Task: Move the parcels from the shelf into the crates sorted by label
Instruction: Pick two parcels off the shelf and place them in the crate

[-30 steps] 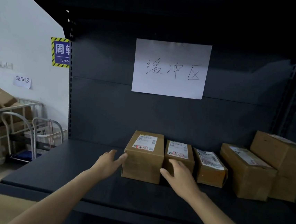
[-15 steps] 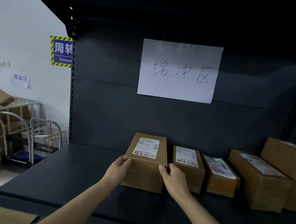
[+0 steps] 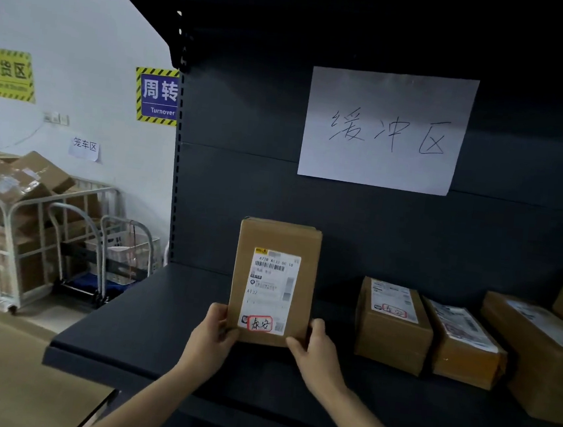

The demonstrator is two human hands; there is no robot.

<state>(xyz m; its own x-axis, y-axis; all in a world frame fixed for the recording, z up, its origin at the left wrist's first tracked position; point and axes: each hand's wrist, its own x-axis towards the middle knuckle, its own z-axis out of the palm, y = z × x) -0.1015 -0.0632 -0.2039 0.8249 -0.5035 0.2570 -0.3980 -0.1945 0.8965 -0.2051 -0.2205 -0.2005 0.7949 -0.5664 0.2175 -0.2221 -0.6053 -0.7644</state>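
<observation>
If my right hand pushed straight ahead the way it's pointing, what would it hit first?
Probably only the parcel that the right hand already holds; beyond that, the shelf's back panel. Depth is unclear.

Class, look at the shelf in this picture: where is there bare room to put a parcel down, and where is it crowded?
Free: the left part of the shelf, from its left edge to the held parcel, and the front strip along its edge. Both the left hand and right hand grip that parcel. Crowded: the right side, where the other parcels sit close together in a row.
</observation>
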